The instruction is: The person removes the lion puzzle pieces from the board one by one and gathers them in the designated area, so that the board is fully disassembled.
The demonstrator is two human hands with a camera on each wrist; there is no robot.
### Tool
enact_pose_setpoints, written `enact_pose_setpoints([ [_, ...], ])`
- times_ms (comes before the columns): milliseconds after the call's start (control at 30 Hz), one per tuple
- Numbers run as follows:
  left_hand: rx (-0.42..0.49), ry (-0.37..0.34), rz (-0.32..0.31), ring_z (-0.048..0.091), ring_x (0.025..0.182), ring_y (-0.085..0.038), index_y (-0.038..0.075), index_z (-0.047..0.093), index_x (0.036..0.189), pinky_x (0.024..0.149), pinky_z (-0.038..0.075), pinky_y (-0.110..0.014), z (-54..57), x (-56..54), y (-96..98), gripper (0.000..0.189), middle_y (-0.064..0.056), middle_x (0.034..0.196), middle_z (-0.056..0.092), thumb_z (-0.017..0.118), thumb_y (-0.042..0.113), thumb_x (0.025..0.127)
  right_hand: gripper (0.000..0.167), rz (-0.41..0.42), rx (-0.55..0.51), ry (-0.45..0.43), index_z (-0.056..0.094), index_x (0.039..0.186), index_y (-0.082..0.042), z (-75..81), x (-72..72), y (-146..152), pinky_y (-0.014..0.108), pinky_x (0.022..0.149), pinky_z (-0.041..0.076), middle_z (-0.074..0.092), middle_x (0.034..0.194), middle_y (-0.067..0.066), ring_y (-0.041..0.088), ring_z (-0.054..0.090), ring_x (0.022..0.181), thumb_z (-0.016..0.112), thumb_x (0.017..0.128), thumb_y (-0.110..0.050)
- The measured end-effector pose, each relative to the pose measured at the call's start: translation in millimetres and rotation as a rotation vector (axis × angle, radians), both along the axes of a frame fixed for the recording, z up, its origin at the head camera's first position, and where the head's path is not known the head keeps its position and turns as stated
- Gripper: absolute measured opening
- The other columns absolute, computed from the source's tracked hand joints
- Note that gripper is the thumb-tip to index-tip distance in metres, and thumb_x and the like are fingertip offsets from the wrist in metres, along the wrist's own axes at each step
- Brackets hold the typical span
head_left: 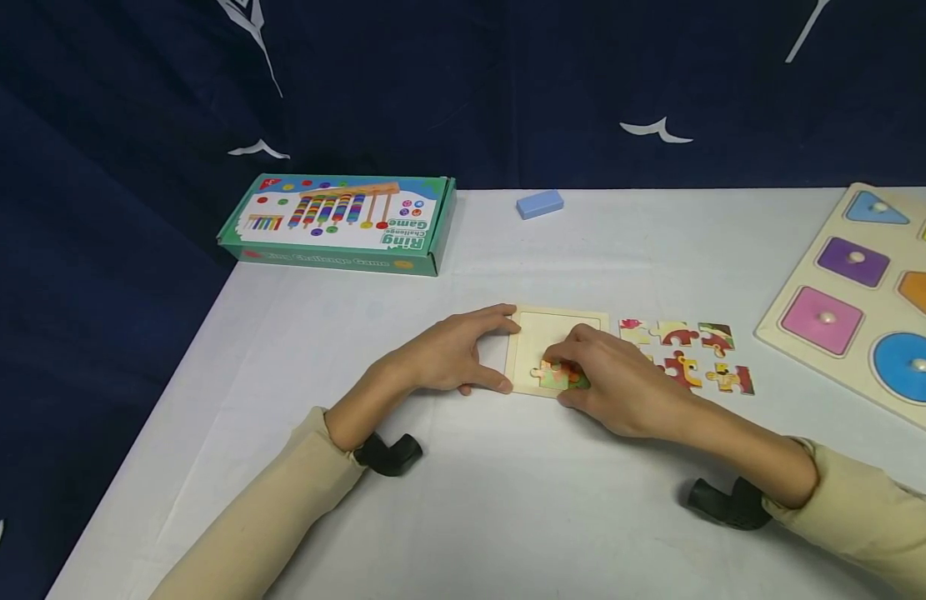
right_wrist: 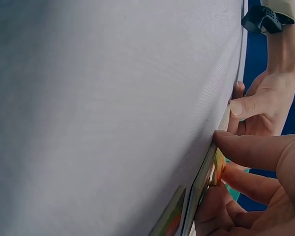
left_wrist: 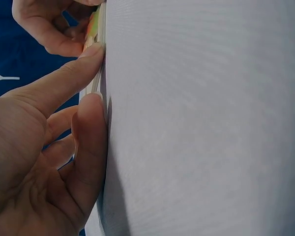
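Note:
A shallow wooden puzzle tray [head_left: 541,329] lies flat on the white tablecloth. My left hand [head_left: 463,350] holds its left side, thumb by the near corner and forefinger at the far one. In the left wrist view the thumb [left_wrist: 64,81] lies along the tray's edge. My right hand [head_left: 623,383] reaches in from the right and pinches a colourful jigsaw piece [head_left: 553,375] low in the tray; its fingers hide part of it. The right wrist view shows the piece [right_wrist: 217,164] at the tray's inner edge, close to the fingertips.
Several loose jigsaw pieces [head_left: 676,333] lie right of the tray, some behind my right hand. Farther right is a wooden shape board [head_left: 788,346] with knobbed pieces. A green game box [head_left: 335,225] stands back left, and a blue block [head_left: 540,204] lies near the dark curtain [head_left: 463,100].

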State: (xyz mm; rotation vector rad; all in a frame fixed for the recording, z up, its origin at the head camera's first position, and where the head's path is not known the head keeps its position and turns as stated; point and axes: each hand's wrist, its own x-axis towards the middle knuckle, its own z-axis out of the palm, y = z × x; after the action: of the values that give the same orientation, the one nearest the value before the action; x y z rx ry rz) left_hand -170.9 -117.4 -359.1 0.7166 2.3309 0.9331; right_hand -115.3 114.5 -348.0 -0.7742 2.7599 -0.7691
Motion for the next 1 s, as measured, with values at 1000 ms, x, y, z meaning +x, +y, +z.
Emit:
enact_pose_setpoints([
  [1000, 0.007, -0.001, 0.007, 0.061, 0.05, -0.019, 0.009, 0.051, 0.14, 0.063, 0.052, -0.029, 0.2, 0.6, -0.3, 0.07, 0.004, 0.16, 0.028, 0.085, 0.018, 0.079, 0.036, 0.017, -0.05, -0.002, 0.068, 0.119, -0.012, 10.7, 11.0, 34.1, 0.033, 0.074, 0.046, 0.059, 0.102, -0.005, 0.013, 0.052, 0.087, 0.079, 0.084, -0.011],
])
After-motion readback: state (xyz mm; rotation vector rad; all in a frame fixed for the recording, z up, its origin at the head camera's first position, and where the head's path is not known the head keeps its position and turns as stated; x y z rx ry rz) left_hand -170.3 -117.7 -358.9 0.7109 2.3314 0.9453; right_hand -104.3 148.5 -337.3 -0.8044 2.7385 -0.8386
